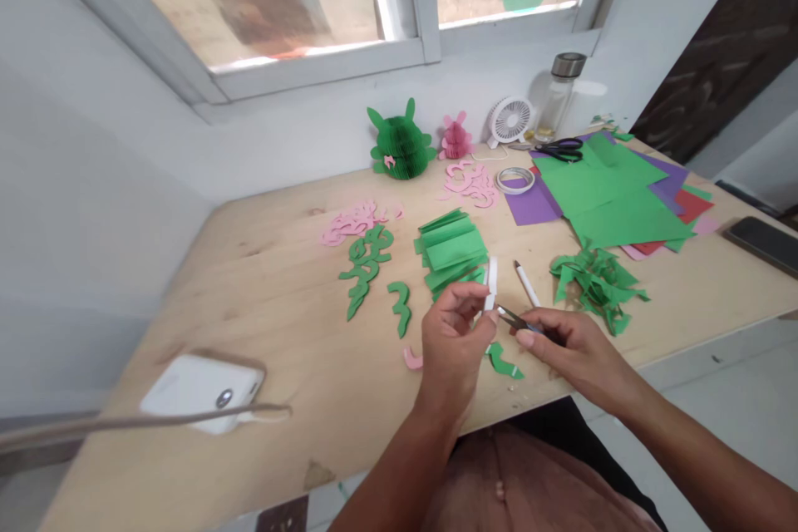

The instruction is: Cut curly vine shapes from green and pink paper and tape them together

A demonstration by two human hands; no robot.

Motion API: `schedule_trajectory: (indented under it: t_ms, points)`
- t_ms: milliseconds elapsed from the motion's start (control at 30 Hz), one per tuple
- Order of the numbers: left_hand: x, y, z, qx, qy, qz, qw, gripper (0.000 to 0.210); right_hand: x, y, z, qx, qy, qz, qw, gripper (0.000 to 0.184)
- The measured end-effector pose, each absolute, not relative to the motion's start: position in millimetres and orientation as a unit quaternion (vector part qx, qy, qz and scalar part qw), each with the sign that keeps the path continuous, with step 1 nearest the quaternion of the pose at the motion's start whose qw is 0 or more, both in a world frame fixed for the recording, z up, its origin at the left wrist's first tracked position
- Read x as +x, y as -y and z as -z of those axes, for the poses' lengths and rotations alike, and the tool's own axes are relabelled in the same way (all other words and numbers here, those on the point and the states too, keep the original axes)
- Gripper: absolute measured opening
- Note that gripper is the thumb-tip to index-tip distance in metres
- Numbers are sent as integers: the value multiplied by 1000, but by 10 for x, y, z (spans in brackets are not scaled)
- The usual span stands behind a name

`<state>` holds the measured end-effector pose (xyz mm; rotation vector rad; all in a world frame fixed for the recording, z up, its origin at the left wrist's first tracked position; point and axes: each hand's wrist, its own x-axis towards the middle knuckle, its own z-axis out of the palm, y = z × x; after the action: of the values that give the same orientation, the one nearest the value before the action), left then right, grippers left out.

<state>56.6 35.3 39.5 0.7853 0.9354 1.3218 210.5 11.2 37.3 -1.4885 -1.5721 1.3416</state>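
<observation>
My left hand (454,341) pinches a narrow white strip (492,276), which stands upright between thumb and fingers. In my right hand (570,349) are dark tweezers (512,318). Their tips meet the strip's lower end by my left thumb, close to a tiny white bit. Under my hands lies a wavy green paper piece (504,362) with small white marks on it. A pink curved piece (412,357) shows partly beside my left wrist. Just behind the strip is a stack of folded green paper (454,245). A white pen (527,283) rests right of it.
Green paper curls (367,262) and pink cutouts (354,222) lie left, green scraps (592,283) right. Coloured sheets (617,191), black scissors (561,150), a tape roll (514,180), a fan (509,121) and a glass bottle (557,104) are behind. A white device (203,391) sits front left.
</observation>
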Motion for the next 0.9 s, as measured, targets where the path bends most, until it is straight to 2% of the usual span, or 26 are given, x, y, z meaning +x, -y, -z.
schedule_trajectory:
  t_ms: [367, 633, 900]
  points:
    - [538, -347, -405, 347, -412, -568, 622, 20, 2119, -107, -396, -574, 581, -488, 307, 43]
    - [523, -315, -362, 398, -399, -559, 608, 17, 2136, -87, -444, -500, 433, -676, 324, 48]
    - [480, -302, -314, 426, -361, -556, 615, 14, 2158, -133, -470, -442, 402, -740, 309, 46]
